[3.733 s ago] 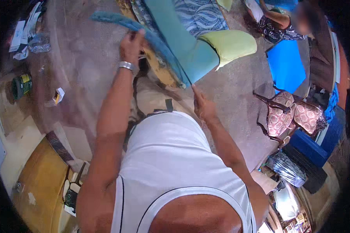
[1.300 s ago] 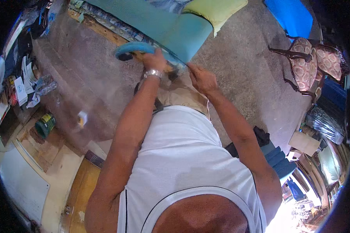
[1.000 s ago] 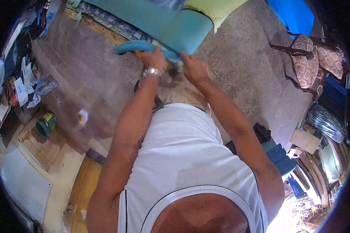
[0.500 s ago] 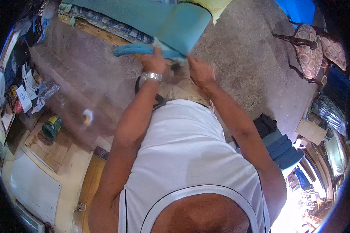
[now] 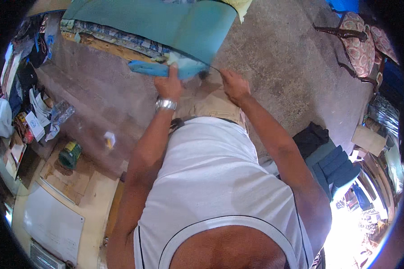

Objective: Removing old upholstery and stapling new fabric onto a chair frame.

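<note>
At the near edge of the teal sheet (image 5: 166, 28), the left hand (image 5: 168, 85) grasps a blue strip (image 5: 147, 68), the right hand (image 5: 235, 85) a thin tool (image 5: 215, 67).

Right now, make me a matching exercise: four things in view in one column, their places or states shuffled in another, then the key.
Things
1. Left hand
2. Patterned chair
3. Right hand
4. Green container

Places or states
A. Closed on a thin dark object
B. Toward the picture's left side
C. Holding the blue strip
D. Near the picture's upper right

Pairs: 1-C, 2-D, 3-A, 4-B
</note>
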Motion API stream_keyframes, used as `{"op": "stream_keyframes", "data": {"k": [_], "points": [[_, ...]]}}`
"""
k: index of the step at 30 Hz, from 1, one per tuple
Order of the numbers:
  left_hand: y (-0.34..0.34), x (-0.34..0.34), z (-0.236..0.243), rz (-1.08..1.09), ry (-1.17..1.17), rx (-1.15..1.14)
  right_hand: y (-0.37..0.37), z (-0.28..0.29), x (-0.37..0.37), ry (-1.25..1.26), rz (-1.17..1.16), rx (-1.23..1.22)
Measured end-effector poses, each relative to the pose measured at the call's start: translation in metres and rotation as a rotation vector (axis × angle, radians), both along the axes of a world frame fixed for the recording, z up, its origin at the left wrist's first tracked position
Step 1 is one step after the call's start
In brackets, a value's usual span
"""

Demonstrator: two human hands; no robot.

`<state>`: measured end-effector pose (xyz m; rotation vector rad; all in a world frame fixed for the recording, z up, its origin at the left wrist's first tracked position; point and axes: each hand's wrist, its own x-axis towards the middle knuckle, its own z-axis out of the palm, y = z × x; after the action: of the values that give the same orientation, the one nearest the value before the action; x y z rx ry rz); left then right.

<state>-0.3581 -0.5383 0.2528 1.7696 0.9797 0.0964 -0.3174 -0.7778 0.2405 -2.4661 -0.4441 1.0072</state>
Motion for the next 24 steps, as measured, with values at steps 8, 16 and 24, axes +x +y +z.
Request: {"op": "stream_keyframes", "data": {"k": [8, 16, 24], "points": [[-0.005, -0.034, 0.010, -0.366, 0.039, -0.146, -0.041, -0.081, -0.032, -0.038, -0.174, 0.053], [-0.009, -0.028, 0.032, -0.614, 0.103, -0.266, 0.013, -0.131, -0.028, 0.020, -0.242, 0.169], [0.068, -0.054, 0.129, -0.398, 0.345, -0.218, -0.055, -0.160, -0.070, 0.125, -0.308, -0.057]]}}
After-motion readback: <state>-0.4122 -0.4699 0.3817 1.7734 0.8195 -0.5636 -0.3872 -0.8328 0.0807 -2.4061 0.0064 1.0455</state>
